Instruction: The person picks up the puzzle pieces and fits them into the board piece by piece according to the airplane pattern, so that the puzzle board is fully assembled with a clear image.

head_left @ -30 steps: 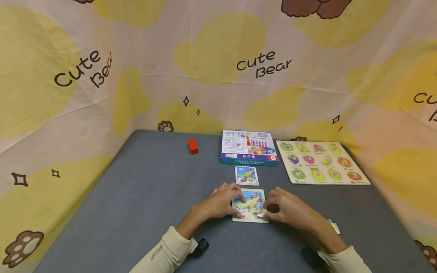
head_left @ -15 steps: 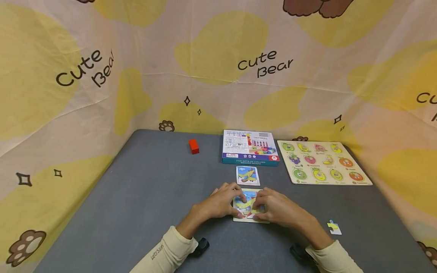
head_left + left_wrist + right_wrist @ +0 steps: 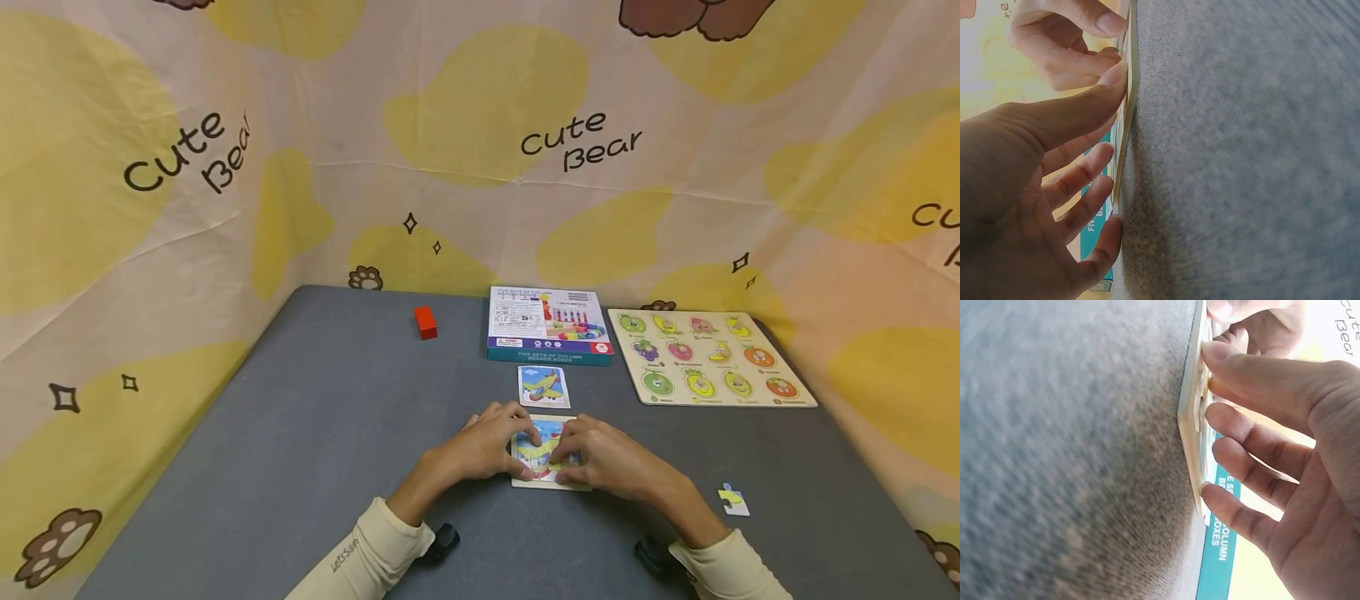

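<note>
In the head view, a square jigsaw puzzle in a pale wooden board (image 3: 551, 484) lies between my two hands, with an airplane picture on its pieces. My left hand (image 3: 483, 443) rests on the left side, fingers spread and thumb on the lower left part. My right hand (image 3: 611, 454) is over the right part, thumb and index finger on a puzzle piece at the lower right; the hand hides most of that piece. Both wrist views show the fingertips at the thin board (image 3: 1124, 137) from the side. One loose puzzle piece (image 3: 735, 501), yellow and white, lies to the right.
Behind the puzzle lies a card (image 3: 543, 387) with the same airplane. Farther back are a boxed bead set (image 3: 550, 327), a wooden fruit board (image 3: 708, 358) and a red block (image 3: 425, 322). A patterned cloth (image 3: 450, 150) hangs around the grey table (image 3: 315, 433).
My right hand has moved left over the board with the puzzle piece from its right edge and put it down in the lower row. The left hand has stayed in place.
</note>
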Motion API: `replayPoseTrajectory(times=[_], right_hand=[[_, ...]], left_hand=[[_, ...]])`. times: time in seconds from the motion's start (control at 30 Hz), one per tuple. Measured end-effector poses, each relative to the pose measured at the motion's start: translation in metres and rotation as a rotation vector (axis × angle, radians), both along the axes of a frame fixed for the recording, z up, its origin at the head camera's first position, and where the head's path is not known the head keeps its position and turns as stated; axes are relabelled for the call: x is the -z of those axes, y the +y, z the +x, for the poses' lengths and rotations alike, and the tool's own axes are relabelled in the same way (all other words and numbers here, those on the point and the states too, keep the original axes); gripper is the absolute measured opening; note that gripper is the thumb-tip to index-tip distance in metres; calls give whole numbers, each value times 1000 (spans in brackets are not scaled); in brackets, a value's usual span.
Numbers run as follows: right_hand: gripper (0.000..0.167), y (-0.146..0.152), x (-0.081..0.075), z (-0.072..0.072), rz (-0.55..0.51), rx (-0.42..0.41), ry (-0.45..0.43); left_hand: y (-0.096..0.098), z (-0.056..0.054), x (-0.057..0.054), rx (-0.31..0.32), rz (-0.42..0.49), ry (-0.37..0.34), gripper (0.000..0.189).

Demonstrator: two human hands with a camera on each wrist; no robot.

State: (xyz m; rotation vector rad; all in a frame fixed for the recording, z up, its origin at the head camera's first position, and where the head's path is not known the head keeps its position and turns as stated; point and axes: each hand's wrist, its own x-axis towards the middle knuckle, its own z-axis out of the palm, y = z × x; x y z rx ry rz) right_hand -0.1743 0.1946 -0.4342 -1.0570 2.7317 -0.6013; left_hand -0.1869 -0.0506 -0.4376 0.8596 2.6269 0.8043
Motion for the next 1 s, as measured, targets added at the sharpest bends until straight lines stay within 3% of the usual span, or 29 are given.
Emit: replayPoseTrajectory(times=[0.47, 0.6, 0.83, 1.0], right_hand=[[17, -2, 2, -1, -25, -37, -33], [15, -1, 3, 0, -51, -11, -22], [8, -1, 3, 0, -80, 99, -28], [10, -1, 3, 1, -69, 125, -31]], left_hand=[[1, 1, 2, -3, -20, 8, 35], [2, 2, 2, 5, -15, 21, 32], [5, 7, -2, 92, -18, 76, 23], [6, 9, -5, 144, -20, 57, 21]])
